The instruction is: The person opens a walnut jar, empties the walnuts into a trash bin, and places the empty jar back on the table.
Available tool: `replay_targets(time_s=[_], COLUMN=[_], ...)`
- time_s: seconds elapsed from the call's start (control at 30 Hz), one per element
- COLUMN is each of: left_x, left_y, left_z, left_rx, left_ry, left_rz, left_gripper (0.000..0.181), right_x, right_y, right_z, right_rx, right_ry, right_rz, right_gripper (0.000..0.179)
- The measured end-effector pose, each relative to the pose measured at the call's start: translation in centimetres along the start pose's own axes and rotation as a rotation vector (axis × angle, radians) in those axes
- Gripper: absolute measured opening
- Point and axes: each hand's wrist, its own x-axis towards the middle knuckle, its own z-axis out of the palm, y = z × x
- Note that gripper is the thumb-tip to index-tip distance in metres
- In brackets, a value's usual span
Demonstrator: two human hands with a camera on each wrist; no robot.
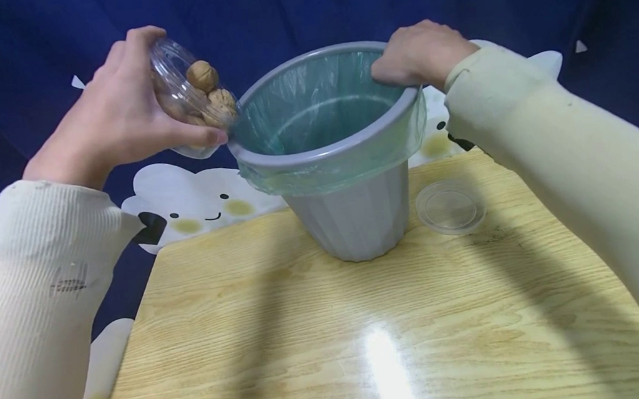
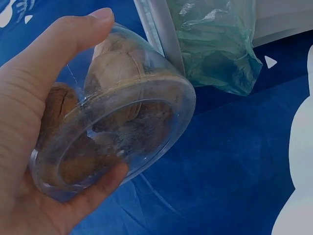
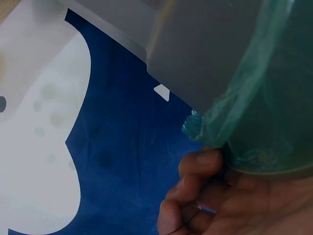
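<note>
My left hand (image 1: 115, 109) grips a clear plastic tub (image 1: 170, 64) with several walnuts (image 1: 203, 76) in it. The tub is tilted, its mouth towards the left rim of a grey trash bin (image 1: 354, 215). In the left wrist view the thumb and a finger lie round the tub's side and base (image 2: 120, 139). A thin green bag (image 1: 338, 76) lines the bin and folds out over its rim. With curled fingers, my right hand (image 1: 423, 53) holds the bin's right rim; the right wrist view shows those fingers (image 3: 195, 164) against the bag's edge.
The bin stands near the far edge of a wood-grain table (image 1: 329, 324). A clear round lid (image 1: 450, 208) lies on the table, right of the bin. Behind hangs a dark blue cloth (image 1: 293, 7) with white cloud shapes (image 1: 201, 199).
</note>
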Motion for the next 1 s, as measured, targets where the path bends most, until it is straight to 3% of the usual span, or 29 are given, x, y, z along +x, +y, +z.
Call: replay_targets(time_s=[1.0], left_x=[0.16], left_y=[0.48], left_z=[-0.39], left_rx=[0.087], left_ry=[-0.033], left_rz=[0.015], left_gripper=[0.128], right_x=[0.01], right_y=[-0.26], right_z=[0.18], right_rx=[-0.010], right_ry=[-0.006], right_rz=[0.004], right_gripper=[0.034])
